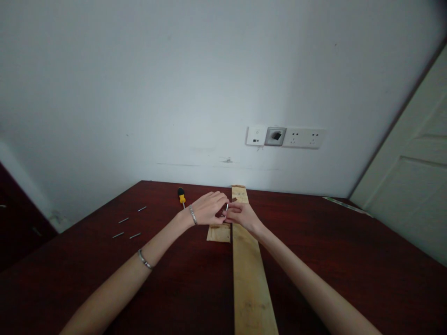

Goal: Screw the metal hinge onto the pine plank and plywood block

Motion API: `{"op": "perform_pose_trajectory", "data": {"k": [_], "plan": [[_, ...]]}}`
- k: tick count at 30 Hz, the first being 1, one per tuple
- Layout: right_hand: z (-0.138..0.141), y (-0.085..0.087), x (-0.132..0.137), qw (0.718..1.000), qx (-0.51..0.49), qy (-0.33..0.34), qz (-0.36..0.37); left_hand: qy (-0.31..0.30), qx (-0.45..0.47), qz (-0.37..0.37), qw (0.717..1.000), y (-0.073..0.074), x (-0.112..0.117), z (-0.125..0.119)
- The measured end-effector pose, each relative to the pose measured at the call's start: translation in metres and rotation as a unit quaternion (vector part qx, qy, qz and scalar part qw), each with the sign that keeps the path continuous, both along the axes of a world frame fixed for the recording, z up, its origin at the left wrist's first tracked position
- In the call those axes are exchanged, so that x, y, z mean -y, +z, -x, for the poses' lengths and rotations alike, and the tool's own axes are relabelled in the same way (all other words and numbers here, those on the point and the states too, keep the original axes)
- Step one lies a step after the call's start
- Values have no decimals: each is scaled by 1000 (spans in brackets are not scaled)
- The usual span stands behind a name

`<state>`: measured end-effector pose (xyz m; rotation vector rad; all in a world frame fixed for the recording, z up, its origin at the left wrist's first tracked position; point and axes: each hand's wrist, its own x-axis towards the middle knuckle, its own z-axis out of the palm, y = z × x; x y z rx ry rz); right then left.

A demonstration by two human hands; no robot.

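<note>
My left hand and my right hand meet over a long pale wooden board. Between their fingertips stands a short, bright metal rod, roughly upright; whether it is a screw or a nail is too small to tell. Both hands are closed in a pinch around it. Beneath my left hand, a shorter wooden piece lies against the board's left side, partly hidden. A yellow and black screwdriver lies just beyond my left wrist, its shaft partly covered by my arm.
Several similar metal rods lie scattered on the dark red tabletop at the left. Behind the table rises a white wall with a row of sockets. A thin flat strip lies at the back right, near a pale door.
</note>
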<state>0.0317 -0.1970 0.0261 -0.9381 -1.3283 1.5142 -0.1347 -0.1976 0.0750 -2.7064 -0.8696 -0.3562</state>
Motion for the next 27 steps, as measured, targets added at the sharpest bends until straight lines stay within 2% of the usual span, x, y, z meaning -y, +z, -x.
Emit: {"op": "perform_pose_trajectory", "data": {"k": [13, 27], "plan": [[-1, 2, -1, 999, -2, -30, -28, -25, 65, 23, 997, -14, -13, 5], [-15, -3, -11, 997, 16, -32, -62, 1, 77, 58, 995, -19, -16, 11]]}}
